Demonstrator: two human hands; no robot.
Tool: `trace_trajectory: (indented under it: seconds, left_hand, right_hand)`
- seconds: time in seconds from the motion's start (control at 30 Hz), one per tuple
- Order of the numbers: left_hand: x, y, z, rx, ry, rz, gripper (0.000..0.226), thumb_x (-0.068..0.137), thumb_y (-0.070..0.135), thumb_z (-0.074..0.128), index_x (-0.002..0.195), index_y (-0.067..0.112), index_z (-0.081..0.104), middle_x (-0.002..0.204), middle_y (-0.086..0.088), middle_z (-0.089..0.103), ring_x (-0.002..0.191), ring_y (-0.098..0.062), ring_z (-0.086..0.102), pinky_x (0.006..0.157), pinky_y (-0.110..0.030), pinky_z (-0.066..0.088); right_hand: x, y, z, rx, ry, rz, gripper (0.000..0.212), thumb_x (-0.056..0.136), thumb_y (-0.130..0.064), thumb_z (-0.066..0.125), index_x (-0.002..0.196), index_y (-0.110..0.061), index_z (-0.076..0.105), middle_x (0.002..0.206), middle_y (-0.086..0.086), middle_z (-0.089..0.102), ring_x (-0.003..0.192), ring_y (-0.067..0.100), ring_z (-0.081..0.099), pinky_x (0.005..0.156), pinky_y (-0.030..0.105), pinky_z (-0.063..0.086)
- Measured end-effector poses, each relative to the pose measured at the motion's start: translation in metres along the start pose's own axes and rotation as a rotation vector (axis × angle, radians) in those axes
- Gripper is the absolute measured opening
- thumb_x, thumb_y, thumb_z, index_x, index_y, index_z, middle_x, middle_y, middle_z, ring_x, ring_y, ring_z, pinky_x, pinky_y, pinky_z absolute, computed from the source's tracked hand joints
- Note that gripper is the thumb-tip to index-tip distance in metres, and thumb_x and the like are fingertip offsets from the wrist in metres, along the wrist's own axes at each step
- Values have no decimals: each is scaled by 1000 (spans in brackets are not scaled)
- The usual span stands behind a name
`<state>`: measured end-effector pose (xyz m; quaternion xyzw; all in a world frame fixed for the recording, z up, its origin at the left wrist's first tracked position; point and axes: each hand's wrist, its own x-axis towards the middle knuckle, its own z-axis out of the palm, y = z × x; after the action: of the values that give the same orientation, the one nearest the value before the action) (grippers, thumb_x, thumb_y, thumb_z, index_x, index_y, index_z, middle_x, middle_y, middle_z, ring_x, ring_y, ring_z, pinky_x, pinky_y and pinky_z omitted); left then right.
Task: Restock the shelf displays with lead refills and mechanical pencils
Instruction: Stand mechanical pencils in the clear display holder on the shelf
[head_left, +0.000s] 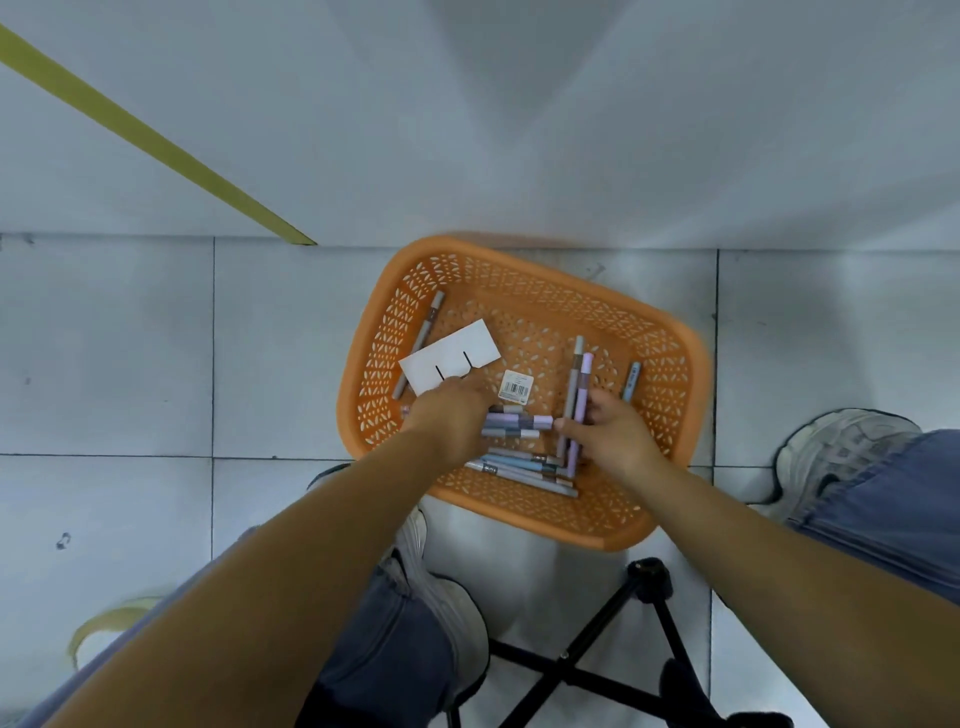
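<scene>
Partly | left hand (456, 411): fingers hidden | right hand (610, 432) grips pencils (586, 376) | basket (696, 364) blurred

basket (670, 332) on floor (104, 338) — pencils (524, 465), card (449, 361) in basket

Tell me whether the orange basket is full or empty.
Partly filled: the basket holds scattered pencils and a white card; bare mesh bottom shows.

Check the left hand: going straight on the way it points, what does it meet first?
The left hand points forward at the white card; its fingertips look to be at the card's near edge. Past that comes the far wall of the orange basket. Depth is unclear.
</scene>
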<state>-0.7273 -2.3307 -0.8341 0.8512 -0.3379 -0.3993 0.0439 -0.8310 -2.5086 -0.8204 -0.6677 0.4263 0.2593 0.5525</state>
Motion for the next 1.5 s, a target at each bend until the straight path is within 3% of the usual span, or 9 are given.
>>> trace_trajectory:
  seconds: [0.13, 0.3, 0.47, 0.67, 0.83, 1.0, 1.27, 1.37, 1.5]
  left_hand:
    - [-3, 2, 1, -143, 42, -70, 37, 90, 30, 71, 123, 18, 59, 121, -7, 63, 108, -28, 60, 85, -35, 50]
    - [-8, 14, -35, -966, -12, -230, 16, 93, 28, 67, 98, 13, 64, 82, -9, 71, 67, -20, 66, 60, -29, 59]
    - [-20, 51, -67, -1567, -43, -165, 33, 86, 19, 77, 115, 4, 70, 110, -24, 73, 100, -40, 71, 93, -50, 58]
    - [-62, 80, -131, -1488, 158, -54, 11, 85, 17, 78, 92, 9, 76, 65, -3, 64, 55, -12, 56, 55, -25, 50]
    - [-133, 120, -207, -1430, 341, 175, 12, 86, 20, 75, 75, 22, 75, 57, 2, 57, 53, -13, 52, 55, -24, 49]
    - [-201, 171, -286, -1404, 574, 365, 8, 91, 13, 68, 84, 9, 69, 56, 1, 57, 51, -14, 49, 54, -23, 46]
    - [-271, 225, -396, -1427, 826, 600, 15, 89, 26, 72, 92, 12, 76, 75, 5, 71, 69, -11, 62, 64, -25, 55]
    - [-272, 228, -422, -1472, 862, 626, 17, 89, 23, 72, 100, 10, 72, 82, -1, 76, 81, -17, 72, 71, -30, 58]
    - [-264, 231, -438, -1493, 923, 602, 12, 93, 20, 69, 103, 13, 68, 81, -1, 77, 76, -16, 76, 55, -24, 56]
  right_hand:
    - [-7, -5, -8, 13, -33, -40, 22, 90, -9, 66, 111, -16, 62, 105, 4, 69, 97, 24, 66, 86, 39, 55]
    - [-19, -27, -17, 92, -91, -138, 25, 90, -6, 66, 103, -27, 65, 95, -9, 72, 92, 15, 70, 70, 22, 57]
    - [-43, -64, -26, 116, -128, -344, 46, 85, -6, 71, 115, -38, 57, 101, -3, 75, 93, 12, 71, 82, 34, 58]
    - [-98, -120, -56, 32, -120, -542, 50, 86, -22, 71, 122, -45, 44, 89, -9, 76, 79, 12, 74, 74, 29, 58]
    - [-177, -174, -90, 183, -91, -776, 29, 93, -21, 64, 107, -46, 63, 88, -4, 68, 82, 21, 73, 71, 30, 59]
    - [-267, -237, -132, 132, 58, -1066, 26, 92, -10, 63, 111, -27, 63, 88, -1, 70, 86, 14, 69, 82, 35, 57]
    - [-398, -364, -218, 136, 378, -1644, 79, 87, 2, 65, 130, -55, 31, 91, -3, 66, 78, 17, 71, 77, 37, 58]
    - [-416, -398, -244, 51, 526, -1753, 75, 86, -2, 67, 134, -48, 33, 90, 1, 63, 75, 16, 69, 74, 37, 60]
    - [-408, -427, -255, -65, 667, -1728, 68, 86, -8, 70, 128, -48, 35, 92, -4, 65, 78, 6, 67, 72, 25, 58]
